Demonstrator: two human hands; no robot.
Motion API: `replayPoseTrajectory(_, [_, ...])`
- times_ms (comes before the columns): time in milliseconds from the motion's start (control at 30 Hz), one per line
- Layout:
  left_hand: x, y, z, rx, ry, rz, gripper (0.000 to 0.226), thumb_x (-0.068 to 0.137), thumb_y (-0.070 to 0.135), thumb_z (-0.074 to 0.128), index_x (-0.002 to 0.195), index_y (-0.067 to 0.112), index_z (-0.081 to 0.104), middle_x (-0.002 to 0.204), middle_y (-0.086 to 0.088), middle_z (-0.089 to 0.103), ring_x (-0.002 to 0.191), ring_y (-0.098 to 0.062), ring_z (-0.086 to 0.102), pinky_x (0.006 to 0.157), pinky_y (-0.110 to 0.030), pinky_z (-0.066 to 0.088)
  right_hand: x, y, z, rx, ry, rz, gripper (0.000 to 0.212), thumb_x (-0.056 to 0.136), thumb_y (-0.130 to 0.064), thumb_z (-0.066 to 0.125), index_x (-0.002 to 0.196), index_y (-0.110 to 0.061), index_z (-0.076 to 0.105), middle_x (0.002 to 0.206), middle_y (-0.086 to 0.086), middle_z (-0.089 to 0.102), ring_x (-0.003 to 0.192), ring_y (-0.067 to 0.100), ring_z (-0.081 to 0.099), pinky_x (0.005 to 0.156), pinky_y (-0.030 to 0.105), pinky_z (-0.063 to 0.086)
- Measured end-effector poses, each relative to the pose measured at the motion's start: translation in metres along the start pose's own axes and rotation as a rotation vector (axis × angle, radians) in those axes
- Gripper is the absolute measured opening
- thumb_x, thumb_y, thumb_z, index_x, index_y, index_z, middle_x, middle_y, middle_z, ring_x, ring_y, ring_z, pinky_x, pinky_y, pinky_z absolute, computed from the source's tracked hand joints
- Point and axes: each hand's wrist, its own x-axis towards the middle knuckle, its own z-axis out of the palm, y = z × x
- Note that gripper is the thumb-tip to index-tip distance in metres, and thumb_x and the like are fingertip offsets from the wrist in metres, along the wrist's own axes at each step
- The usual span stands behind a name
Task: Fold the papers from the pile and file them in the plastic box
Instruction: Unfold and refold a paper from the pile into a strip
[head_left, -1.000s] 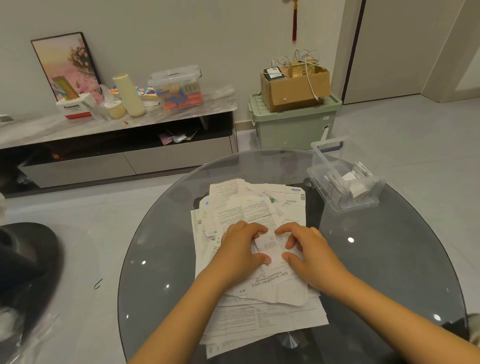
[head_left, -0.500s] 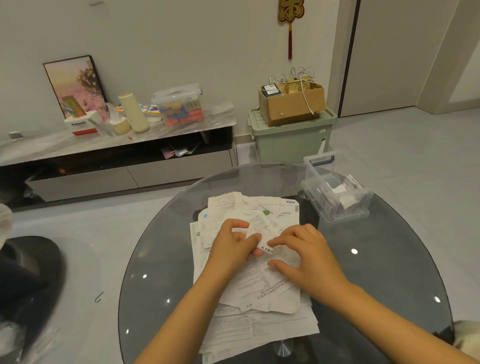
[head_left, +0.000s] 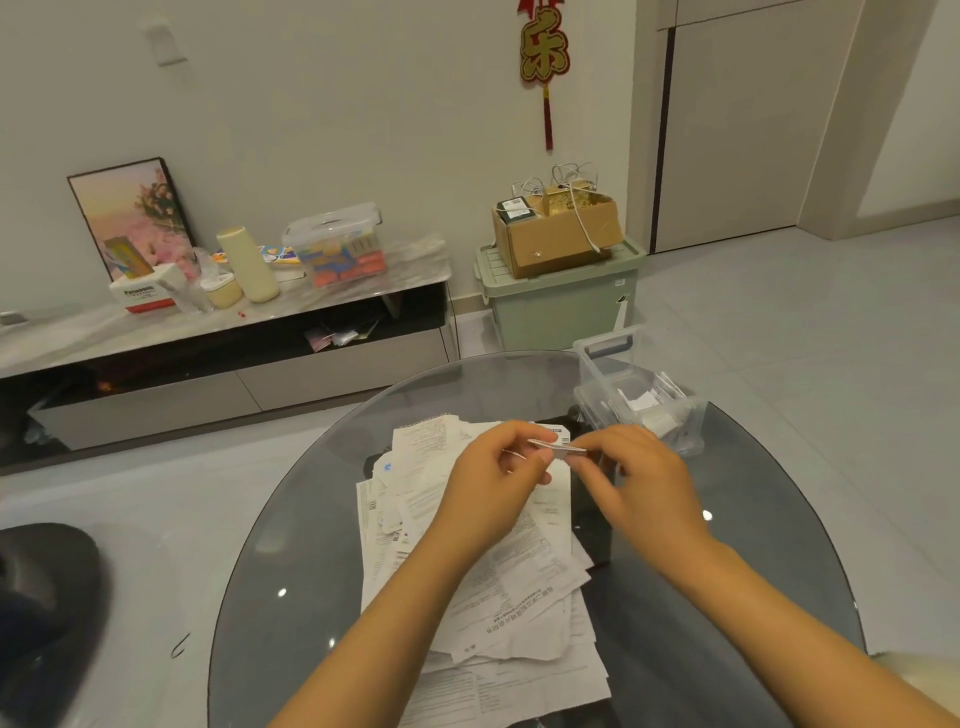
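White papers (head_left: 498, 587) carry black print on a smoky grey glass tabletop (head_left: 727, 597). The plastic box (head_left: 636, 395) is clear (its handle dark blue). Behind, a pale green storage bin (head_left: 561, 306) bears a brown cardboard box (head_left: 558, 236).

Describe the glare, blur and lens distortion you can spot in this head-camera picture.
Head view: small bright light spots glint on the glass table; the right hand is slightly motion-blurred, as is the folded paper both hands pinch; the door frame leans, a wide-angle effect.
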Motion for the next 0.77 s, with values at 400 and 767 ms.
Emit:
replayPoseTrajectory(400, [0.082,0.041,0.035,0.007,-0.013,0.173,0.012,0.09,0.012,0.06,0.096,0.018,0.068,0.094,-0.001,0.069,0.085,-0.01,0.066,0.083,-0.025,0.055,0.042,0.025,-0.033,-0.021,0.167,0.159,0.01,0.088,-0.019,0.062,0.091,-0.018,0.072,0.08,-0.004,0.068,0.066,0.015,0.058,0.06,0.037,0.052])
replayPoseTrajectory(767, [0.155,0.046,0.067,0.372,-0.397,0.227,0.014,0.09,0.007,0.057,0.088,0.014,0.069,0.087,-0.003,0.071,0.087,-0.013,0.067,0.086,-0.029,0.051,0.063,0.068,-0.034,-0.388,0.071,0.401,0.015,0.088,-0.025,0.059,0.098,-0.027,0.069,0.072,-0.012,0.06,0.091,0.016,0.05,0.079,0.024,0.025])
